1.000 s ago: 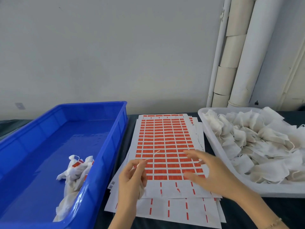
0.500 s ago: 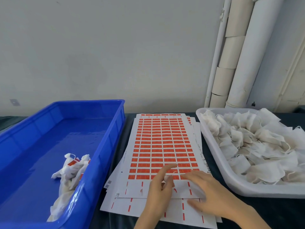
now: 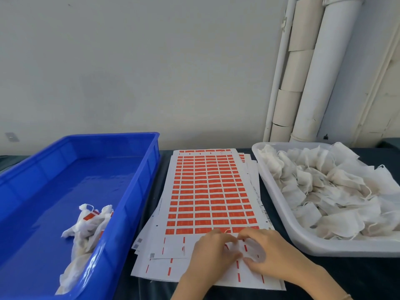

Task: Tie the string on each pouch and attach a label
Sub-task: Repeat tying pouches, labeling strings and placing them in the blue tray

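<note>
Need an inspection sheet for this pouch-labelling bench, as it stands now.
Surface: dark table, mostly covered.
Job's things: label sheets stacked centre, nearest rows peeled; loose pouches heaped in white tray; one pouch on the sheets between the hands; labelled pouches in blue bin.
Clutter: nothing seen.
Grips: right hand pinches the pouch; left hand curled against it, grip hidden.
Cables: nothing seen.
Surroundings: grey wall; pipes back right.

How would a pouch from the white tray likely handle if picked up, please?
A pouch would probably be floppy: the fabric looks thin and crumpled. Likely light too, and since they lie heaped and overlapping in the white tray, neighbours may drag along.
</note>
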### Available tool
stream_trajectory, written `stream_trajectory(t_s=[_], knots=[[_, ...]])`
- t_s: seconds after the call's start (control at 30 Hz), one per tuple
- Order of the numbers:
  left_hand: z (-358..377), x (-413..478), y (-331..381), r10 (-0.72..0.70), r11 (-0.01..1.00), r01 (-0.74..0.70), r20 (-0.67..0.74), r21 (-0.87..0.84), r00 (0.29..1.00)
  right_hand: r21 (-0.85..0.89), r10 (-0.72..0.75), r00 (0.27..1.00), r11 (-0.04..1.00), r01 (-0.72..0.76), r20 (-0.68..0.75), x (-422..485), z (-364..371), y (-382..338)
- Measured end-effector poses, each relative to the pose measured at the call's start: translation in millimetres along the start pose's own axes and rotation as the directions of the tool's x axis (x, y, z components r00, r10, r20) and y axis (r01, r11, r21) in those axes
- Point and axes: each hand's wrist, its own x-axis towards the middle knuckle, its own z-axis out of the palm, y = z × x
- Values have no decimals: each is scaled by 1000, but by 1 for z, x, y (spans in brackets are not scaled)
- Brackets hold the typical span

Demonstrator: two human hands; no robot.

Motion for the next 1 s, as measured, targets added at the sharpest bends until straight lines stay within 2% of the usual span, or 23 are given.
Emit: stream_trajectory(t_s=[0.17,0.27,0.33,0.4,0.47,0.53,0.6,0.67,0.73,0.8,0.87,1.0], knots=[[-3,4,-3,133,971,-148,93,186,987,61,53,999,997,-53,-6,-6,-2,-1],[-6,5,-2,219,941,-245,133,232,967,172,103,980,982,-73,-172,-15,2,-4],[-8,6,-4,246,936,-270,128,227,961,226,148,916,972,-65,-372,-23,7,-7],[-8,5,-7,252,946,-263,83,188,964,283,189,817,959,-34,-545,-31,13,-9],[-8,3,-9,258,953,-260,36,157,966,395,297,755,917,-55,-584,-39,17,-11],[-8,-1,-12,274,952,-271,1,142,962,606,480,757,783,-142,-443,-39,15,-15],[-8,-5,-17,291,949,-284,-34,140,956,761,633,751,577,-296,-187,-31,8,-15],[-10,-10,-22,311,941,-299,-60,158,948,862,677,736,363,-355,18,-23,0,-13],[-12,-15,-25,332,935,-316,-79,162,940,924,649,754,225,-310,95,-15,-2,-11],[-15,-19,-26,325,937,-311,-68,161,943,951,591,800,175,-255,106,-9,1,-5],[-14,-19,-25,296,948,-285,-65,144,953,950,524,847,212,-231,89,-6,4,-1],[-7,-14,-13,185,982,-179,-130,54,974,952,483,875,250,-177,36,-5,12,-2]])
